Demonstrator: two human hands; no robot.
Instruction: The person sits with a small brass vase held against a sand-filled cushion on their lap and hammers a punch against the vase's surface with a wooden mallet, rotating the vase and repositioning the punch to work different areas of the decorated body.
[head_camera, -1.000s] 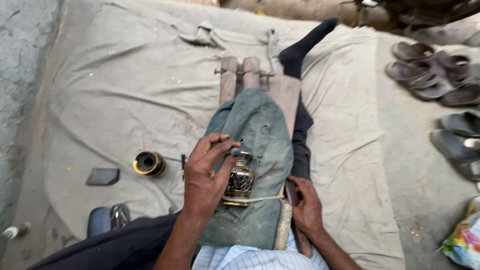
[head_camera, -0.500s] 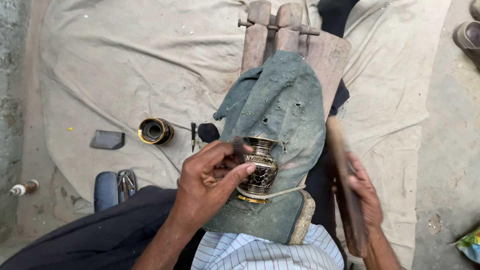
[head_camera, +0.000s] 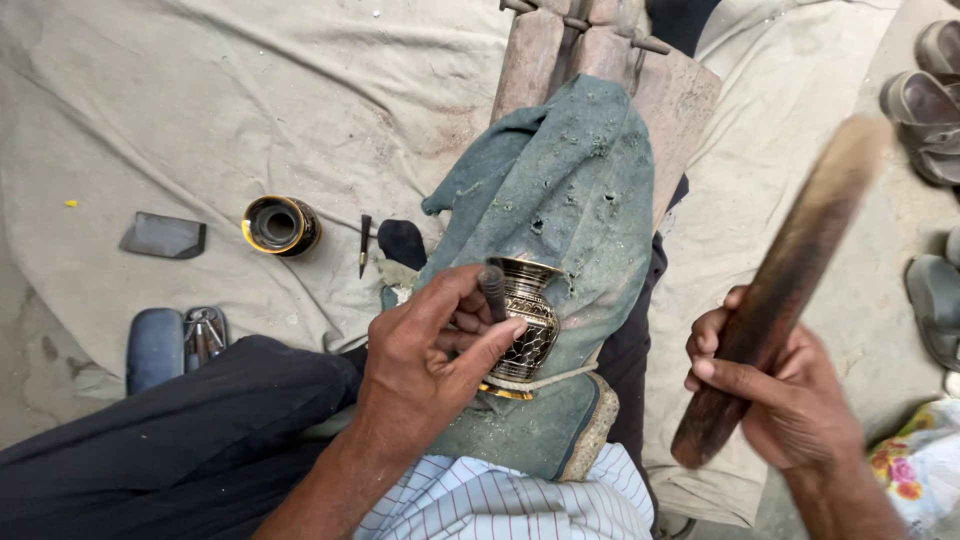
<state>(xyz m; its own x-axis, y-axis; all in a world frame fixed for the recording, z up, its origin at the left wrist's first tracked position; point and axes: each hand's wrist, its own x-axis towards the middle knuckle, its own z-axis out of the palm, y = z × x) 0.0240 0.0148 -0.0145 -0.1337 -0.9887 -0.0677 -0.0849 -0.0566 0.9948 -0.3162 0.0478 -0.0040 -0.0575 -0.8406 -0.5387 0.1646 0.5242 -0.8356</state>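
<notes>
left hand (head_camera: 435, 345) pinching punch (head_camera: 493, 291) on engraved brass vase (head_camera: 522, 318), right hand (head_camera: 780, 400) at 3 o'clock gripping wooden mallet (head_camera: 780, 290), green cloth (head_camera: 570, 200) under vase

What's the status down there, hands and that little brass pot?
Left hand pinching a small dark punch against the engraved brass pot. Right hand gripping a raised wooden stick. Pot on green cloth; nothing between.

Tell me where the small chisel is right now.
In the head view, the chisel is pinched in the left hand, its tip against the brass vase on the green cloth.
</notes>
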